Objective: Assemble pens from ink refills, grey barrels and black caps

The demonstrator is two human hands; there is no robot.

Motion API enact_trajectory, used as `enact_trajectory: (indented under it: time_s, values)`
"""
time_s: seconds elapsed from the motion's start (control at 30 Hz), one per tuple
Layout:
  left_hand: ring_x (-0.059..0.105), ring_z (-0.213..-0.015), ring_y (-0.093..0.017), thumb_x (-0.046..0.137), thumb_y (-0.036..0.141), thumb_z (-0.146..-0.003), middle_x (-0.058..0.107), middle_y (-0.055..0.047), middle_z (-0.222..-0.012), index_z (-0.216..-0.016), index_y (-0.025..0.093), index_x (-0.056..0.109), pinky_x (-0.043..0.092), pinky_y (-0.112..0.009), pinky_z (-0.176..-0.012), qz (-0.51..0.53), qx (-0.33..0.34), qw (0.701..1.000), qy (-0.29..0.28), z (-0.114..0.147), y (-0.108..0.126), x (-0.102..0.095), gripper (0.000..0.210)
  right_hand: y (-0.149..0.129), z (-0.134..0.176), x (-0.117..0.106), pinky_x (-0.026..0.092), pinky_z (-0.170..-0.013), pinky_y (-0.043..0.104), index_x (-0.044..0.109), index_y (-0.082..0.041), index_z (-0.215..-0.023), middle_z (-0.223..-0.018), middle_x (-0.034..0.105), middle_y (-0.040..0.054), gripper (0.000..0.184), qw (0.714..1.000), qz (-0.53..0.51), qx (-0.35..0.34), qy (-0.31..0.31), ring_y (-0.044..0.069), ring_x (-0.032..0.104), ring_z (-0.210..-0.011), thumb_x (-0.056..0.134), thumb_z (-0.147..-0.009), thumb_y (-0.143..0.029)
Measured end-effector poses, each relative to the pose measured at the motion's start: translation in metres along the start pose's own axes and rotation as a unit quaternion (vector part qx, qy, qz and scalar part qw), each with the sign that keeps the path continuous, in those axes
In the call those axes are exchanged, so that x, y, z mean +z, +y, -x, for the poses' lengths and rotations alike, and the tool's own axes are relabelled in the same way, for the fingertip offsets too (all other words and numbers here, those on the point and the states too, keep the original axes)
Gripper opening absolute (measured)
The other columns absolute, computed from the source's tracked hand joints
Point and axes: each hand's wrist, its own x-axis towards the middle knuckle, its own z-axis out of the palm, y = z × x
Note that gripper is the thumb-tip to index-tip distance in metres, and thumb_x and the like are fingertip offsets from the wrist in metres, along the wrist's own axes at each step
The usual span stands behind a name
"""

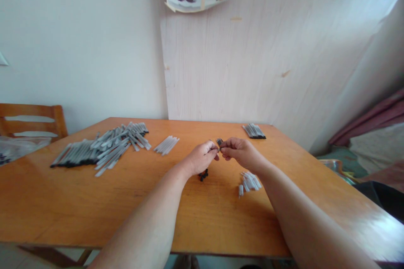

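Note:
My left hand [205, 155] and my right hand [239, 151] meet over the middle of the table, fingers pinched together. A small dark piece [219, 149] shows between the fingertips, too small to name. Just beyond the fingers lie some small dark, thin pieces [219, 140], partly hidden by the hands. Under my left wrist sits a little heap of small black parts [203, 175]. Short whitish tubes [251, 181] lie in a bunch near my right wrist, one of them apart at the left.
On the wooden table [126, 206], a large pile of grey-white tubes [110, 145], many black-ended, spreads at left. A row of plain white tubes [166, 145] lies beside it. Another black-ended bundle [254, 130] is at the far right. A wooden chair [31, 119] stands left.

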Motion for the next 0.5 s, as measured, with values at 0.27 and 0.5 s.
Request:
enact_trajectory:
  time_s: [0.27,0.5]
  values:
    - [0.06,-0.082,-0.016,0.042,0.034,-0.089,0.067,-0.005,-0.086,-0.088,0.018,0.058,0.044,-0.029,-0.075,-0.008,0.03,0.999,0.008,-0.0012,-0.0035,0.0024,0.023,0.0042,-0.0004,-0.0037,0.043,-0.058,0.025,0.059,-0.016,-0.084,-0.07,0.061,0.0019,0.019,1.0,0.024,0.001,-0.006,0.011,0.053,-0.059,0.06,-0.077,-0.033]
    - [0.06,-0.079,-0.016,0.045,0.033,-0.087,0.067,-0.004,-0.082,-0.085,0.018,0.059,0.044,-0.028,-0.072,-0.003,0.037,0.999,0.014,-0.0003,-0.0005,0.0035,0.02,0.0009,0.0019,-0.0026,0.042,-0.054,0.024,0.056,-0.016,-0.079,-0.065,0.059,0.0011,0.023,0.997,0.069,0.018,-0.001,0.011,0.052,-0.056,0.057,-0.08,-0.039]
